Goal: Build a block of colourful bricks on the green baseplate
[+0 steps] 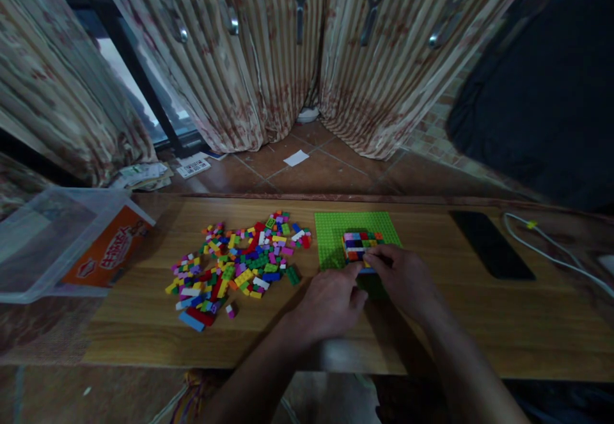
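A lime-green studded baseplate (330, 232) lies on the wooden table, with a block of multicoloured toy bricks (355, 243) built up on it. My left hand (330, 299) reaches in from the left, its index finger stretched to the near edge of the brick build and the other fingers curled beneath. From the right, my right hand (405, 277) touches the build's near right corner with thumb and fingers pinched together. Whatever lies between those fingertips is too small and covered to make out. The hands hide the near part of the baseplate.
Loose toy bricks (244, 261) in many colours spread over the table (144, 321) left of the baseplate. A clear plastic bin (52, 238) with an orange label stands at the left end. To the right lie a black phone-like slab (492, 245) and a white cable (556, 248).
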Available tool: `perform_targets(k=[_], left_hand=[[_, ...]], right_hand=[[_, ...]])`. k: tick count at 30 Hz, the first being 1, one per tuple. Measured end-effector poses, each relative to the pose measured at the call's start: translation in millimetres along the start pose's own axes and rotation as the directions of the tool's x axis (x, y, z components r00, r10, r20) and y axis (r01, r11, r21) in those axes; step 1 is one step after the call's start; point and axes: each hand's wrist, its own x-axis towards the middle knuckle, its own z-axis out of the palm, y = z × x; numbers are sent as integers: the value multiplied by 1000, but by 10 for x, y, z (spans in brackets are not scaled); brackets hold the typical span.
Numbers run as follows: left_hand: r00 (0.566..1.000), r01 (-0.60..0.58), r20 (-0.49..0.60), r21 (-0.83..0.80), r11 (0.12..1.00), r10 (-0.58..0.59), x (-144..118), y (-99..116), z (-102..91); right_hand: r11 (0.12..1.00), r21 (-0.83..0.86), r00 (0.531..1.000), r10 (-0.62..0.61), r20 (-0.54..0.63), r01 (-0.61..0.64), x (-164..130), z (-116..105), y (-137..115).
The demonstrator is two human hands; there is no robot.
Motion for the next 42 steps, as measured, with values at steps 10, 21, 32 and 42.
perform_targets(k=[10,21,32,42], left_hand=[[999,-22,-37,27,999,23,9,-37,51],[999,-6,-36,70,998,9,1,-8,34],[999,6,-32,52,999,-4,-1,-22,39],[999,0,-42,66,998,3,0,-28,82]], right_hand=[[999,-45,1000,-16,19,17,23,18,19],[997,4,995,72,-68,-72,9,13,-6],[981,-156,967,76,-242,-117,-6,3,132],[982,-73,976,161,-146,-173,27,73,209]])
